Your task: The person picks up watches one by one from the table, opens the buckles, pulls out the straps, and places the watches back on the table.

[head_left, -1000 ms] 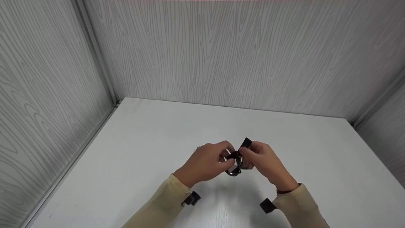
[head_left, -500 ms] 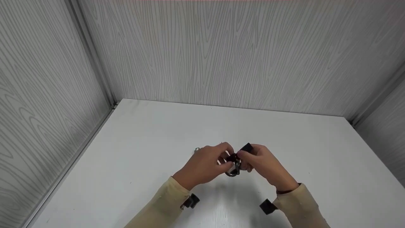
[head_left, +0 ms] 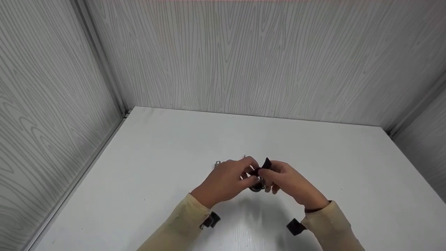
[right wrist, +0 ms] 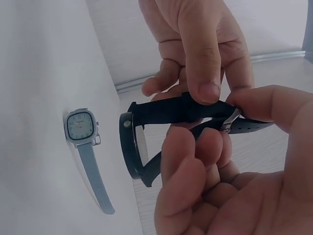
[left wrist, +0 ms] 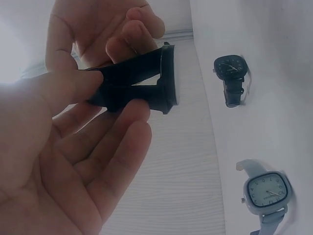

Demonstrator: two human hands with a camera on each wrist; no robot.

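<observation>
A black wristwatch [right wrist: 128, 147] is held up off the table between both hands, its strap bent into a loop. My left hand [head_left: 226, 179] pinches the black strap between thumb and fingers. On the other side, my right hand [head_left: 291, 181] pinches the strap by its silver buckle [right wrist: 230, 121]. The strap's tail passes through the buckle in the right wrist view, and in the head view a black end [head_left: 267, 163] sticks up above the right fingers. Fingers cover much of the strap, and the dial's face is turned away in both wrist views.
In the left wrist view, a black square-faced watch [left wrist: 231, 67] and a pale blue-grey watch [left wrist: 266, 191] lie on the white table [head_left: 167, 146]. Another pale watch [right wrist: 80, 126] with its strap stretched out shows in the right wrist view. Wood-grain panels [head_left: 223, 55] enclose the table.
My right hand has shifted slightly left and down, closer to the left hand. The black strap end above its fingers has turned and now looks narrower. The left hand stays nearly in place.
</observation>
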